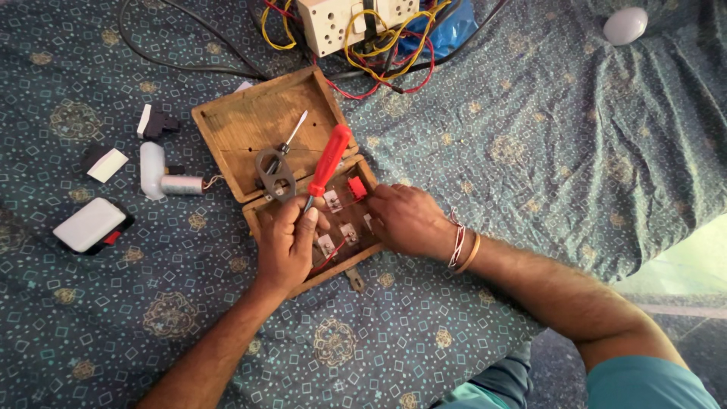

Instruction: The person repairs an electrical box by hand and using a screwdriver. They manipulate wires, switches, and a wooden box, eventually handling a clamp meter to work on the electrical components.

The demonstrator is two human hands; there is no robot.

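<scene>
The left hand point(286, 241) has its fingers closed round the shaft of a red-handled screwdriver point(327, 163), whose long axis tilts, handle up toward the far edge of the patterned bedspread point(530, 136), tip down into the open wooden box point(257, 125). The right hand point(405, 220) rests its fingers, curled, on the box's near half beside a red switch point(357, 187); I cannot tell whether they hold anything.

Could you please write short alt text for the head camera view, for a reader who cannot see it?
A person's left hand holds a red-handled screwdriver over an open wooden box of small electrical parts, while the right hand rests on the box's lower half. The box lies on a blue patterned cloth, with a white socket board and tangled wires above it.
</scene>
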